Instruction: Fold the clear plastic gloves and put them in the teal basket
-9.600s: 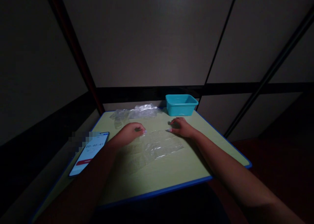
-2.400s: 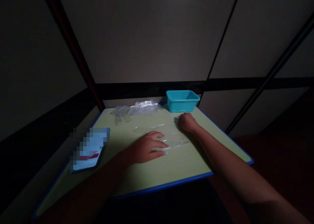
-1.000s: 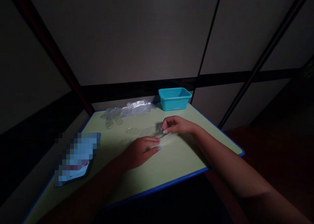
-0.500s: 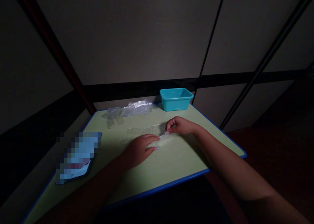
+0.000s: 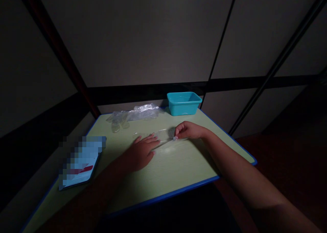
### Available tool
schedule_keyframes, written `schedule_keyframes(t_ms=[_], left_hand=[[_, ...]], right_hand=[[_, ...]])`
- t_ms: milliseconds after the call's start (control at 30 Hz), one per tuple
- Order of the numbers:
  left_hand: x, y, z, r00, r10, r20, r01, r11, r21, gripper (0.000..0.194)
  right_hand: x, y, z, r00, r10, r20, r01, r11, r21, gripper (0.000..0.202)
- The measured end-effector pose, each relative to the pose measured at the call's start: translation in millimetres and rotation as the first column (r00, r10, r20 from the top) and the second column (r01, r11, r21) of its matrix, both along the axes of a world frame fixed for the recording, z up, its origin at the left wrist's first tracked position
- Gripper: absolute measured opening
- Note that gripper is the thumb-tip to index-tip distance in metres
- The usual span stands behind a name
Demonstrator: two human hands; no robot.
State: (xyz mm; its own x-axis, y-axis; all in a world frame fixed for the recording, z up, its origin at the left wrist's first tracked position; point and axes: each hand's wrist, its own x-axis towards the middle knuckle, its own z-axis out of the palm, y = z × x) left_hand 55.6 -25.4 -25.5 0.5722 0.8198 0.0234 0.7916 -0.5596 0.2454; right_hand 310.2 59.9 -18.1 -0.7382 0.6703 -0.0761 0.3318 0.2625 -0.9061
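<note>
A thin, see-through disposable plastic glove (image 5: 163,135) lies spread on the table in front of me, its outline faint in the dim light. My right hand (image 5: 187,130) pinches its near right edge between thumb and fingers. Flat on its left part rests my left hand (image 5: 143,152), palm down with the fingers spread, hiding some of the plastic. Further back sits a crumpled heap of clear plastic (image 5: 139,113), with finger-shaped pieces (image 5: 120,125) at its front left.
A turquoise plastic basket (image 5: 184,107) stands at the table's back right. On the left lies a tablet or phone (image 5: 81,163) with a lit, blurred screen. The light green table (image 5: 163,178) has a blue rim and stands against panelled doors (image 5: 148,39).
My left hand has moved left across the glove and flattened, its fingers spreading. My right hand keeps its pinch and has shifted slightly right.
</note>
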Motion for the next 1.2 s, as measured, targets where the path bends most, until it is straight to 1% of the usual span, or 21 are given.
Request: schedule_keyframes(t_ms=[133,233,300,400,500,667,833,900,1000,1100,1200], left_hand=[[-12.2,8.3,2.7,0.993,-0.054,0.109,0.062,0.995,-0.078,0.044],[-22.6,16.4,7.7,0.979,-0.054,0.197,0.073,0.993,-0.091,0.034],[-28.5,22.2,10.2,0.972,-0.025,0.235,0.043,0.997,-0.071,0.026],[-35.3,29.7,11.1,0.962,0.053,0.269,-0.039,0.998,-0.056,0.017],[-39.3,34.8,8.9,0.944,0.125,0.305,-0.109,0.992,-0.070,0.018],[-40.0,39.3,3.8,0.886,0.201,0.417,-0.189,0.979,-0.071,0.021],[-37.1,41.4,-1.3,0.874,0.237,0.425,-0.253,0.967,-0.021,0.019],[-34.5,42.2,-4.1,0.865,0.254,0.432,-0.288,0.957,0.015,0.017],[-28.8,43.7,-9.4,0.837,0.270,0.476,-0.325,0.945,0.037,0.016],[-23.6,45.4,-14.9,0.791,0.284,0.542,-0.342,0.940,0.007,0.018],[-20.8,46.6,-18.5,0.751,0.284,0.596,-0.335,0.942,-0.026,0.019]], right_hand=[[-0.4,3.2,-2.1,0.999,-0.036,-0.037,0.036,0.999,-0.018,0.029],[-0.1,5.1,-3.4,0.998,-0.048,-0.047,0.048,0.999,0.001,0.028],[0.1,6.3,-5.0,0.996,-0.065,-0.056,0.066,0.998,0.008,0.028],[-0.2,8.6,-9.0,0.989,-0.108,-0.101,0.107,0.994,-0.015,0.029],[-0.6,11.6,-13.8,0.982,-0.133,-0.136,0.130,0.991,-0.025,0.031],[-0.5,15.3,-18.9,0.980,-0.153,-0.128,0.153,0.988,-0.008,0.037],[-0.3,13.9,-17.1,0.981,-0.173,-0.092,0.174,0.985,0.008,0.041],[0.5,13.5,-16.2,0.982,-0.175,-0.072,0.178,0.983,0.043,0.041],[2.7,15.0,-16.8,0.982,-0.189,-0.023,0.190,0.972,0.137,0.041],[4.7,17.9,-19.4,0.973,-0.227,0.049,0.208,0.946,0.247,0.040],[5.7,20.2,-21.6,0.962,-0.264,0.067,0.230,0.919,0.322,0.037]])
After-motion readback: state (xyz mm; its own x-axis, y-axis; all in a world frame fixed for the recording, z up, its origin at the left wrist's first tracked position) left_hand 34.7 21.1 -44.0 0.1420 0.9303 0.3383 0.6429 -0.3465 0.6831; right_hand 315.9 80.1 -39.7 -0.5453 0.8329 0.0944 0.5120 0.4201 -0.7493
